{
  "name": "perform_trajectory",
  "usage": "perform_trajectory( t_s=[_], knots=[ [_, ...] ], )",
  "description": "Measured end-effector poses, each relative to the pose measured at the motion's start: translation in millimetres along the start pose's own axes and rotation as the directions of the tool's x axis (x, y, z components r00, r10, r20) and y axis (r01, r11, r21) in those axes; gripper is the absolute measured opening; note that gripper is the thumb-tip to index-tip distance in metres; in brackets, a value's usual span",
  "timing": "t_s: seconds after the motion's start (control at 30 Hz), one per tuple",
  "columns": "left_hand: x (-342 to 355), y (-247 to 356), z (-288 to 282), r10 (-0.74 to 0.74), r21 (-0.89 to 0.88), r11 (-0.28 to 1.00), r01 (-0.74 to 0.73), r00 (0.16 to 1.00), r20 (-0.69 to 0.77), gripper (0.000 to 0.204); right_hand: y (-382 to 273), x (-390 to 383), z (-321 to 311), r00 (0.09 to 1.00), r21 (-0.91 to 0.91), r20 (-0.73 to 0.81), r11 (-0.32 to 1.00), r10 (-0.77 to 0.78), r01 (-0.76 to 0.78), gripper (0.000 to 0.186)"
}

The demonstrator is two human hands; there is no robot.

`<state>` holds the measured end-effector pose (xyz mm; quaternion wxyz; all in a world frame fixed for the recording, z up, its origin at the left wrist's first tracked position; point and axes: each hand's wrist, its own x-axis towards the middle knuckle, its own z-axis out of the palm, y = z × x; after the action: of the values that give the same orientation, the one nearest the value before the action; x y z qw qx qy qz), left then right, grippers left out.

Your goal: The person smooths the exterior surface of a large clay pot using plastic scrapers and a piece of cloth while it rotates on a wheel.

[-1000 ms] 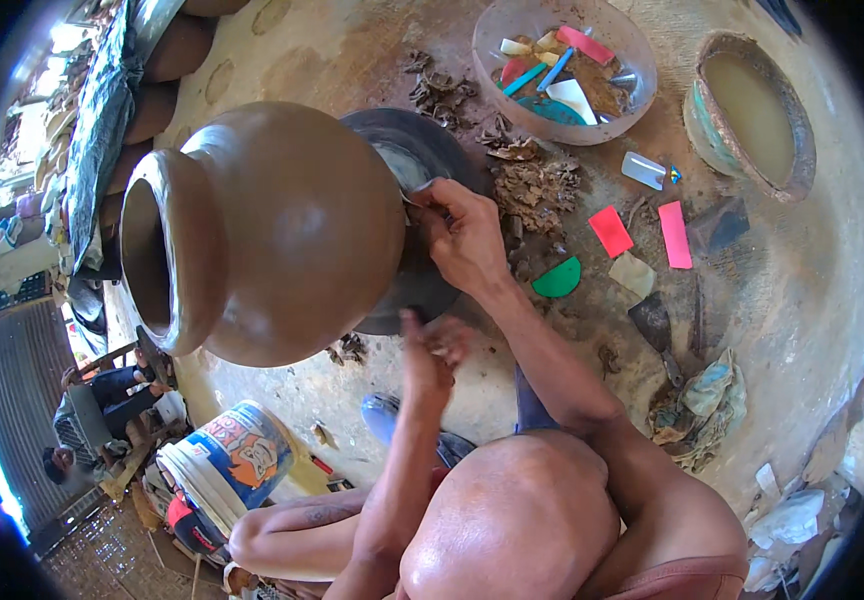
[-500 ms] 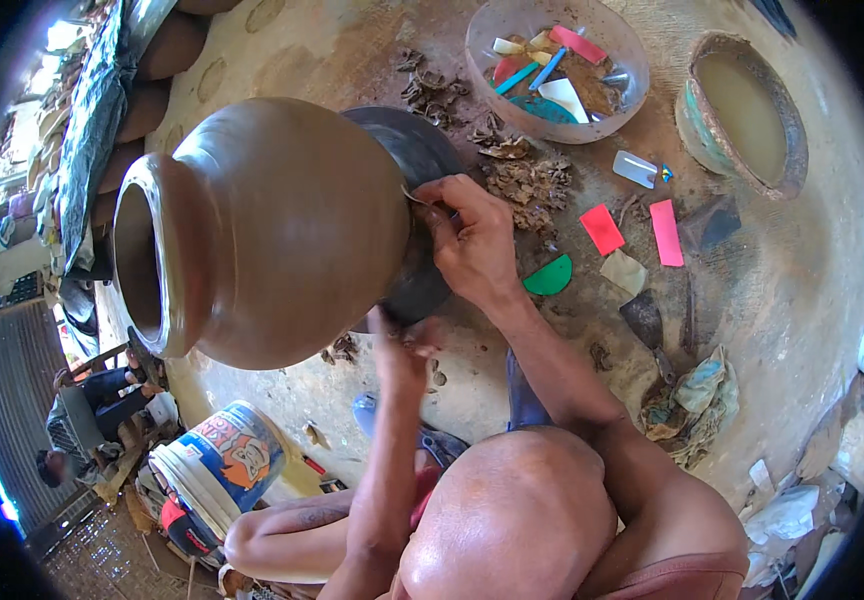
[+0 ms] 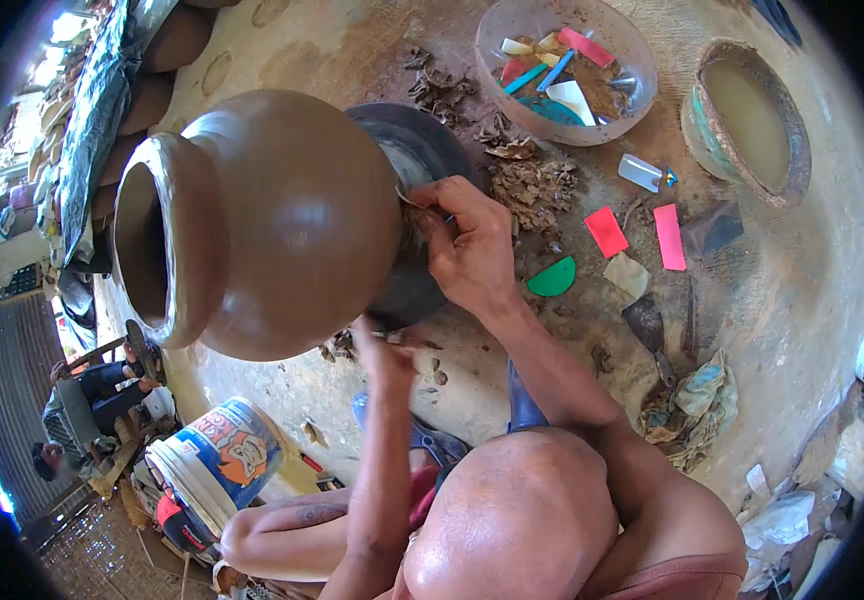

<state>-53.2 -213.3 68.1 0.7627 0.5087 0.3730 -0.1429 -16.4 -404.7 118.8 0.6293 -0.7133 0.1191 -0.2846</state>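
A large round brown clay pot (image 3: 292, 230) stands on a dark potter's wheel (image 3: 417, 150), with its wide mouth to the left in the head view. My right hand (image 3: 474, 245) is closed on a thin curved trimming tool (image 3: 407, 198), whose edge meets the pot's wall close to its base. Most of the tool is hidden by the fingers. Beside the wheel's near rim, my left hand (image 3: 387, 355) is smeared by motion, so its fingers cannot be made out.
Clay trimmings (image 3: 532, 190) lie by the wheel. Beyond are a clear basin (image 3: 642, 95) of tools and a pot of murky water (image 3: 692, 125). Coloured scrapers, including a green one (image 3: 552, 277), and a rag (image 3: 707, 395) lie right. A bucket (image 3: 187, 465) stands left; a person (image 3: 102, 400) sits farther off.
My left hand has shifted slightly up and left along the wheel's rim. My right hand keeps the tool at the pot's base. The whole view has shifted a little.
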Motion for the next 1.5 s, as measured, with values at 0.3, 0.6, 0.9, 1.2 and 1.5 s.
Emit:
perform_trajectory(
  t_s=[0.3, 0.6, 0.9, 1.2, 1.5],
  knots=[
    [-10.5, -31.2, -0.4, -0.09, -0.033, 0.996, 0.087, 0.991, -0.097, 0.063, -22.5, -6.3, 8.0, 1.0, 0.035, 0.022, 0.999, 0.008, -0.009, 0.023],
    [100.7, 63.2, -127.9, 0.324, 0.18, 0.919, -0.351, 0.931, 0.167, 0.056, -44.6, 5.8, 16.2, 0.999, 0.06, -0.031, 0.997, -0.041, 0.043, 0.023],
    [-23.2, -48.9, 0.9, -0.31, 0.285, 0.91, 0.3, 0.951, -0.011, 0.084, -23.7, 1.7, 1.1, 0.996, -0.006, -0.052, 0.997, -0.072, 0.072, 0.027],
    [35.5, -21.4, -18.2, 0.227, 0.044, 0.974, -0.223, 0.949, -0.219, 0.064, -41.5, -0.6, 7.9, 0.997, 0.043, -0.044, 0.997, -0.067, 0.069, 0.027],
    [48.4, 34.9, -53.6, 0.186, 0.15, 0.966, -0.212, 0.968, 0.169, 0.064, -41.3, -4.4, -0.4, 0.993, 0.02, -0.033, 0.994, -0.111, 0.112, 0.026]
  ],
)
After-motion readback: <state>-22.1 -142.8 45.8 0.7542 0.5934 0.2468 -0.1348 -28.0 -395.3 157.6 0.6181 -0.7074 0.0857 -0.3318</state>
